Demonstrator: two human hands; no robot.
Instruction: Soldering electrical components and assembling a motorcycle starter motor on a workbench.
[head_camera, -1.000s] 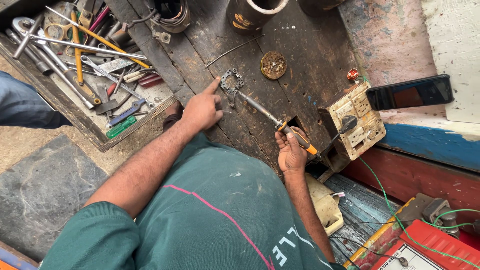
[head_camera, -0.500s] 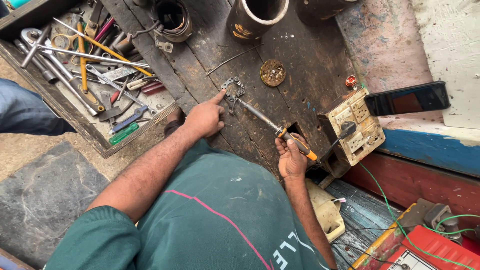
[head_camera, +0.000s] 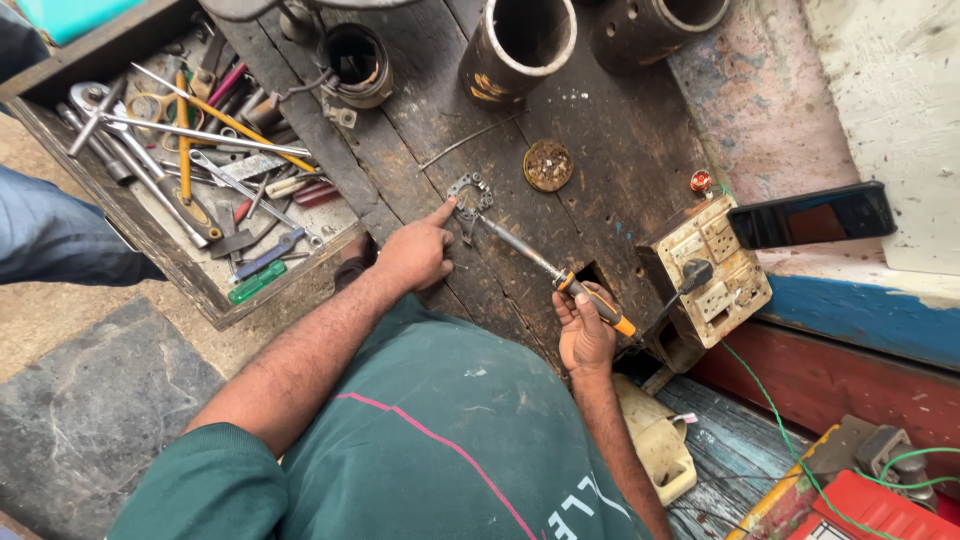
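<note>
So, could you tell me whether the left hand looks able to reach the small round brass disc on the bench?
Probably yes: the left hand rests by the metal bracket, and the brass disc lies just beyond on bare wood, with only the soldering iron's shaft nearby, not across the way.

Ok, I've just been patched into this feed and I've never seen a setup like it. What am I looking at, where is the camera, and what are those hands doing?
There is no machine here: a person works with bare hands, and the one camera sits on their head, looking down over a green shirt onto a dark wooden workbench. The left hand presses a fingertip on a small metal part. The right hand grips the orange and black handle of a soldering iron, whose tip touches that part. To the left, a wooden tray holds spanners, pliers and screwdrivers. Also on the bench: metal cylinders, a round tin, a socket box with a plug in it, and a dark phone.
</note>
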